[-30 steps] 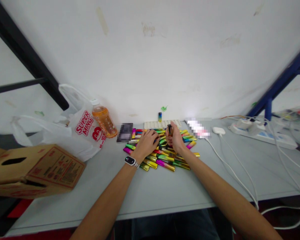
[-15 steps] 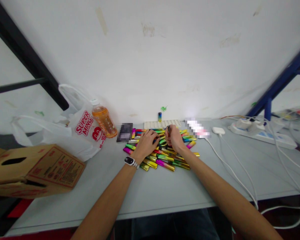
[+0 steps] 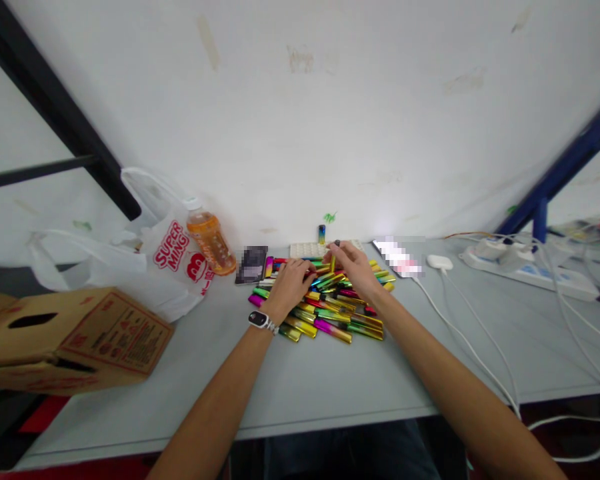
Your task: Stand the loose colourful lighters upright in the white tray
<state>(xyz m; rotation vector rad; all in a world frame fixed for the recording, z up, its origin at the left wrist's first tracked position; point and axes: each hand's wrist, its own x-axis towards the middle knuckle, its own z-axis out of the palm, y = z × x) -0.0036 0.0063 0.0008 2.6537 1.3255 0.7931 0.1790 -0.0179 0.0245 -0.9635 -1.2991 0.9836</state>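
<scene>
At two o'clock on the tube pile (image 3: 333,331), the right hand (image 3: 359,268) pinches an upright gold tube (image 3: 333,260). The left hand (image 3: 293,285) lies at ten o'clock, its hold impossible to tell.

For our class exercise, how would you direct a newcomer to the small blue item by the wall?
Below the white wall is a heap of shiny sticks. A pale tray lies just behind it. By the tray's far edge is the small blue item, upright and unheld, while the heaped sticks lie on their sides.
</scene>
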